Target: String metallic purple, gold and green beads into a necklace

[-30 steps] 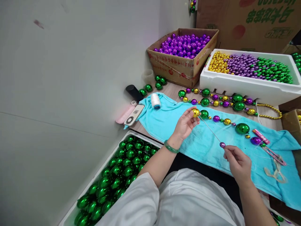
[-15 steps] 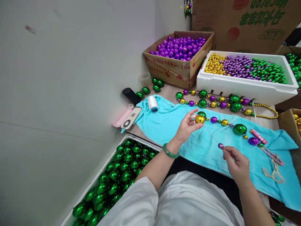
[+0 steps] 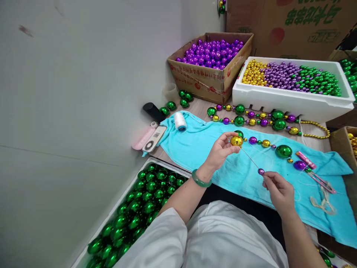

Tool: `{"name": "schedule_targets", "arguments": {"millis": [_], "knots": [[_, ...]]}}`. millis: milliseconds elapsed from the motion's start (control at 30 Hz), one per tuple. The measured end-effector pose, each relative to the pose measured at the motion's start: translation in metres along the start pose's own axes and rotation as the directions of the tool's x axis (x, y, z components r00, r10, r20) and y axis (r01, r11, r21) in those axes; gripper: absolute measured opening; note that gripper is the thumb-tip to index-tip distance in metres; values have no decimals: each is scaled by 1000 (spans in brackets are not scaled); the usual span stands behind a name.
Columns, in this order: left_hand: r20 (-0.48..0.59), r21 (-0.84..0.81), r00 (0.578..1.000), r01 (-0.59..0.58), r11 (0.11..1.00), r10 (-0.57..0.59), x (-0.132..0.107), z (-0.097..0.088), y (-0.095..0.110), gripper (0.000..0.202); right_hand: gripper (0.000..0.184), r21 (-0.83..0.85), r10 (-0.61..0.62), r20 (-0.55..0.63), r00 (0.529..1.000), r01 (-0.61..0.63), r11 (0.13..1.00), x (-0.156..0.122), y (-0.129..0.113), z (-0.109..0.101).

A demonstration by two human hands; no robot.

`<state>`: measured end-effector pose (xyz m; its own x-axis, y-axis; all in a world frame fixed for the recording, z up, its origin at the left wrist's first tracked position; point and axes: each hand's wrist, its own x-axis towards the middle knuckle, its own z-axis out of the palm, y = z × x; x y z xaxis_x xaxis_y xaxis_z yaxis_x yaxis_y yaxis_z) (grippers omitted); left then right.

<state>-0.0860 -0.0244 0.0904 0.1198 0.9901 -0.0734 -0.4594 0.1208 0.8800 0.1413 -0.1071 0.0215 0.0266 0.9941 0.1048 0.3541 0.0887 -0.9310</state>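
My left hand point(image 3: 221, 149), with a green bangle point(image 3: 201, 178) at the wrist, pinches a shiny gold bead point(image 3: 237, 141). A thin straight line point(image 3: 250, 158), a needle or taut thread, runs from that bead down to a small purple bead point(image 3: 261, 171). At this bead the fingertips of my right hand point(image 3: 279, 190) are closed; they partly hide what they grip. Beyond my hands a row of strung beads, with a large green bead point(image 3: 283, 151) and a purple bead point(image 3: 300, 165), lies on the turquoise towel point(image 3: 195, 143).
Behind the towel lies a beaded necklace point(image 3: 239, 120). A carton of purple beads point(image 3: 195, 76) and a white foam box point(image 3: 290, 98) of small beads stand farther back. Pink thread snips point(image 3: 323, 183) lie right, a white thread spool point(image 3: 180, 121) left. Green beads point(image 3: 150, 186) fill a low tray.
Both hands keep their grips on the beads and have hardly moved. The whole view has shifted slightly.
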Motion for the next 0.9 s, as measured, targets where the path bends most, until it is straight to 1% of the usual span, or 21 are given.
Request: {"name": "schedule_targets", "arguments": {"millis": [133,233,367,433,567,700,800,900], "knots": [[50,-8,999,11,1000,-11,0,0,0,51,17,21,8,0,1000,-8,1000,0,1,-1],[40,-22,999,-6,1000,7,-1,2,2,53,17,22,15,-15,1000,-15,1000,0,3,-3],[71,-84,996,63,994,-57,-4,6,3,52,16,82,15,3,1000,-15,997,0,6,-3],[60,-103,996,68,992,-62,-5,8,3,51,15,108,10,29,1000,-13,994,-1,7,-2],[24,-131,998,56,990,-53,-5,9,1,52,14,85,-6,46,999,2,996,-1,9,-2],[51,-168,994,101,981,-94,-5,6,2,51,13,41,-15,41,999,14,999,0,10,-7],[56,-155,992,119,981,-111,-5,5,1,52,13,31,-9,38,999,8,999,1,11,-9],[56,-98,994,95,991,-90,-6,8,-4,51,13,37,-8,34,999,6,999,2,7,-6]]}}
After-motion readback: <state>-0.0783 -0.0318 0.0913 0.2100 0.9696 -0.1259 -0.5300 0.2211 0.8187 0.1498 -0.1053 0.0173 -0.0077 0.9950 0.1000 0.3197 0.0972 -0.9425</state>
